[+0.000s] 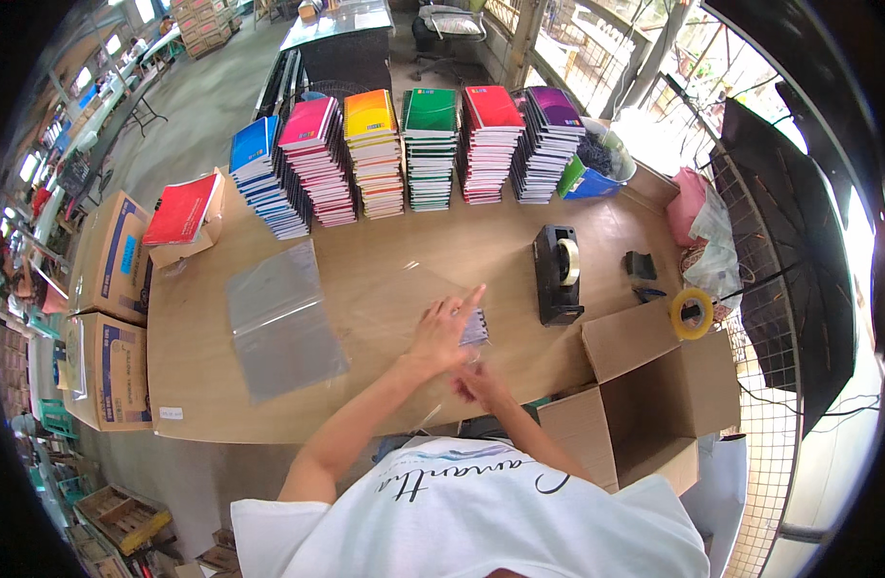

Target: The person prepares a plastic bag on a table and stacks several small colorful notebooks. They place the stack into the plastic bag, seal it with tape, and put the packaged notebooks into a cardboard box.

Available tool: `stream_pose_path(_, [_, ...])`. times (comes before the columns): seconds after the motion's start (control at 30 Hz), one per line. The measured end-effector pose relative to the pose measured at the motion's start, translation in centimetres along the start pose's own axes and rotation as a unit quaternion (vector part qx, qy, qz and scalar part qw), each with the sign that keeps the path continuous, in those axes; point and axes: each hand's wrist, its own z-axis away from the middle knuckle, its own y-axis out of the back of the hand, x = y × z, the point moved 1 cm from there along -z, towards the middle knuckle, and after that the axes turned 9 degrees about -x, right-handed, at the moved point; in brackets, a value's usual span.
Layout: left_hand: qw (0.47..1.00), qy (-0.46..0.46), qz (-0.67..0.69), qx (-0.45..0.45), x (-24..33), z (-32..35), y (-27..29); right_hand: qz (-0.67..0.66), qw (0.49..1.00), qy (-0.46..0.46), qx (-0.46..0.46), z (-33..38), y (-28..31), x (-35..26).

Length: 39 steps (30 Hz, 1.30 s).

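My left hand [440, 337] lies over the middle of the table, fingers stretched out, resting on or just above a small spiral-bound pad [475, 329]. Only a strip of the pad, with its dark coil edge, shows past the hand. Thin clear plastic seems to lie around it, though its edges are hard to make out. Close below, my right hand [476, 383] is smeared by motion near the table's front edge; its fingers cannot be read. To the left lies a stack of clear plastic sleeves [286, 323].
Along the back stand stacks of notebooks: blue [269, 183], pink [317, 159], yellow [373, 154], green [430, 144], red [492, 144] and purple [548, 144]. A black tape dispenser [558, 279] is right; nearer sits an open cardboard box [645, 395] with a yellow tape roll [691, 314].
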Motion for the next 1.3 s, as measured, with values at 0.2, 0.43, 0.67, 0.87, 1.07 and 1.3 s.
stream_pose_path(0.2, [0.824, 0.110, 0.555, 0.024, -2.5, 3.9, -0.1, -0.303, 0.875, 0.366, -0.088, 2.9, -0.2, -2.5])
stream_pose_path(0.43, [0.980, -0.013, 0.169, 0.104, -7.9, 4.4, -8.9, 0.160, 0.907, 0.390, 0.000, -0.5, 6.2, -2.9])
stream_pose_path(0.67, [0.966, -0.207, -0.149, -0.045, -2.3, 0.4, 6.5, 0.718, 0.549, 0.427, 0.039, 11.6, 2.4, -17.3])
stream_pose_path(0.87, [0.957, -0.108, 0.261, 0.069, -5.2, 3.4, 3.2, 0.239, 0.813, 0.530, 0.041, 6.8, 6.8, -9.6])
stream_pose_path(1.07, [0.888, -0.007, 0.454, 0.076, -4.4, 4.4, -8.8, 0.120, 0.865, 0.478, -0.092, -0.9, 3.5, -6.4])
stream_pose_path(1.3, [0.917, 0.104, 0.312, 0.225, -2.2, 5.6, -6.2, 0.439, 0.689, 0.569, 0.097, 9.4, 4.5, -13.6])
